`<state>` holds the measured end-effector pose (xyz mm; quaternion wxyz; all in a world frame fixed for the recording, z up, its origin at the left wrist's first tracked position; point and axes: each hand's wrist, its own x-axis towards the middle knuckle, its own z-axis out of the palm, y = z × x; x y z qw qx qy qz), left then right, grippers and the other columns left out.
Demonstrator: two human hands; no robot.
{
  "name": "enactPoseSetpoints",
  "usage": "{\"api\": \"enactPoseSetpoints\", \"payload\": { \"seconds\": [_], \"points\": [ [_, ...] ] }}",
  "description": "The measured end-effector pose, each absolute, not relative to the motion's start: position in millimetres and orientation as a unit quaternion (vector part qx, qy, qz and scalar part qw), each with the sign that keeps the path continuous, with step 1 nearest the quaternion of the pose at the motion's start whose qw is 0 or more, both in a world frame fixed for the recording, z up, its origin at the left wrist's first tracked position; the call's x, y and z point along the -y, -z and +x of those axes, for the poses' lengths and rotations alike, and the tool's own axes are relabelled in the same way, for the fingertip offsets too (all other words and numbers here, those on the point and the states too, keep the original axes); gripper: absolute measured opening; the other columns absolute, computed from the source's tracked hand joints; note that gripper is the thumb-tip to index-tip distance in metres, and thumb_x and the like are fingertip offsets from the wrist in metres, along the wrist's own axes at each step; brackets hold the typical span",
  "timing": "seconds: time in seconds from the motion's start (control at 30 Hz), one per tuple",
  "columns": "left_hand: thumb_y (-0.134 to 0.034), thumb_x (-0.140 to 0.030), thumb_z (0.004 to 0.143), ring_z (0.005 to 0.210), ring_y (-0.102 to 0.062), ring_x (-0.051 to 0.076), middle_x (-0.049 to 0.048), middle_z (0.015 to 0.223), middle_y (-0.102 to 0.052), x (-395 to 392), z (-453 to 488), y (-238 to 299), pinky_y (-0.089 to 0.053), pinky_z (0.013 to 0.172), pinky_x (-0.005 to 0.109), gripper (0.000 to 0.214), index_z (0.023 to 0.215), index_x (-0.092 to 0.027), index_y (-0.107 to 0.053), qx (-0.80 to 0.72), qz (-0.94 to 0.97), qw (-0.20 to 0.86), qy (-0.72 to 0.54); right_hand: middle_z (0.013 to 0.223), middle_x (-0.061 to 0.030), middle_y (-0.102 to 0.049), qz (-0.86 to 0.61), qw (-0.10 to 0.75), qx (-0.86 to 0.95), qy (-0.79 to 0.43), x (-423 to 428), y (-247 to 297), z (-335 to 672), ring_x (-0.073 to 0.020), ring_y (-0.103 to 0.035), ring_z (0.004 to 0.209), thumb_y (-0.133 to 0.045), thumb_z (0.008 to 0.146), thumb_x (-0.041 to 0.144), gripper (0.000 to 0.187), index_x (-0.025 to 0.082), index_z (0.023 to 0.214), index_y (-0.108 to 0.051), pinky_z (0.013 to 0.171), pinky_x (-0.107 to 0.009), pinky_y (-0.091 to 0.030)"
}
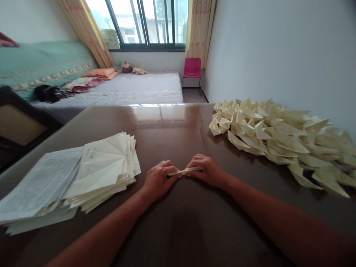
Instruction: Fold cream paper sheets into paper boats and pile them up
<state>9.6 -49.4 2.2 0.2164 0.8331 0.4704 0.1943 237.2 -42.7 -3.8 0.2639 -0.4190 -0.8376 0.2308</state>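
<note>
Between my two hands, low over the brown table, is a narrow piece of folded cream paper, seen almost edge-on. My left hand pinches its left end with thumb and fingers. The right end is pinched by my right hand, its fingers curled over the paper. Both thumbs come close together near the middle. To the left lies a stack of creased cream sheets. Many folded paper boats are heaped on the right, clear of my right hand.
Printed white sheets lie under and beside the creased stack at the left. A dark chair stands by the table's left edge. Beyond the table are a bed, a pink chair and a window. A wall runs along the right.
</note>
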Motion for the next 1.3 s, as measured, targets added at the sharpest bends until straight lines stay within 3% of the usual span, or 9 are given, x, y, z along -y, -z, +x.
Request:
{"api": "enactPoseSetpoints", "payload": {
  "seconds": [0.23, 0.4, 0.57, 0.73, 1.17, 1.3],
  "points": [
    [-0.06, -0.041, 0.085, 0.085, -0.058, 0.015, -0.0016, 0.085, -0.063, 51.0, 8.2, 1.3, -0.041, 0.073, 0.024, 0.017, 0.089, -0.029, -0.072, -0.474, 0.83, 0.215, -0.202, 0.081, -0.003, -0.067, -0.412, 0.265, 0.842, -0.227, 44.7, 4.3, 238.3, -0.0166, -0.057, 0.083, -0.06, 0.087, 0.036, 0.018, 0.022, 0.08, -0.07, 0.074, -0.027, -0.043],
    [-0.054, -0.037, 0.089, 0.084, -0.057, 0.014, -0.0005, 0.085, -0.062, 54.9, 9.3, -1.3, -0.04, 0.07, 0.023, 0.021, 0.084, -0.027, -0.072, -0.45, 0.847, 0.2, -0.2, 0.082, -0.0024, -0.066, -0.387, 0.265, 0.856, -0.219, 48.4, 3.4, 237.0, -0.0162, -0.057, 0.083, -0.059, 0.088, 0.034, 0.018, 0.022, 0.08, -0.069, 0.075, -0.027, -0.042],
    [-0.052, -0.036, 0.09, 0.083, -0.056, 0.014, 0.0001, 0.084, -0.06, 54.6, 9.4, -0.6, -0.041, 0.07, 0.023, 0.023, 0.083, -0.025, -0.071, -0.44, 0.851, 0.196, -0.211, 0.087, -0.0026, -0.066, -0.402, 0.258, 0.856, -0.198, 51.9, 4.9, 234.2, -0.0167, -0.056, 0.085, -0.06, 0.087, 0.04, 0.019, 0.024, 0.092, -0.07, 0.075, -0.027, -0.042],
    [-0.054, -0.04, 0.088, 0.08, -0.056, 0.014, 0.0003, 0.083, -0.059, 54.6, 10.2, 1.2, -0.04, 0.068, 0.022, 0.025, 0.078, -0.023, -0.069, -0.452, 0.844, 0.198, -0.212, 0.082, -0.0026, -0.065, -0.38, 0.262, 0.864, -0.201, 52.1, 3.0, 232.3, -0.0159, -0.056, 0.083, -0.056, 0.09, 0.034, 0.019, 0.022, 0.081, -0.069, 0.075, -0.026, -0.042],
    [-0.055, -0.037, 0.088, 0.082, -0.056, 0.014, 0.0, 0.083, -0.059, 52.4, 5.3, -0.4, -0.04, 0.07, 0.023, 0.023, 0.077, -0.022, -0.067, -0.466, 0.828, 0.214, -0.225, 0.082, -0.002, -0.065, -0.409, 0.264, 0.85, -0.201, 45.8, 4.8, 238.4, -0.0149, -0.057, 0.083, -0.06, 0.087, 0.03, 0.014, 0.021, 0.08, -0.068, 0.075, -0.025, -0.042],
    [-0.063, -0.038, 0.082, 0.085, -0.057, 0.016, -0.0006, 0.09, -0.06, 51.3, 3.4, -4.4, -0.042, 0.075, 0.025, 0.018, 0.094, -0.024, -0.065, -0.484, 0.826, 0.212, -0.195, 0.087, -0.0022, -0.064, -0.437, 0.266, 0.827, -0.234, 45.5, 3.7, 239.5, -0.0141, -0.059, 0.08, -0.063, 0.084, 0.031, 0.012, 0.02, 0.087, -0.068, 0.073, -0.025, -0.043]
  ]
}}
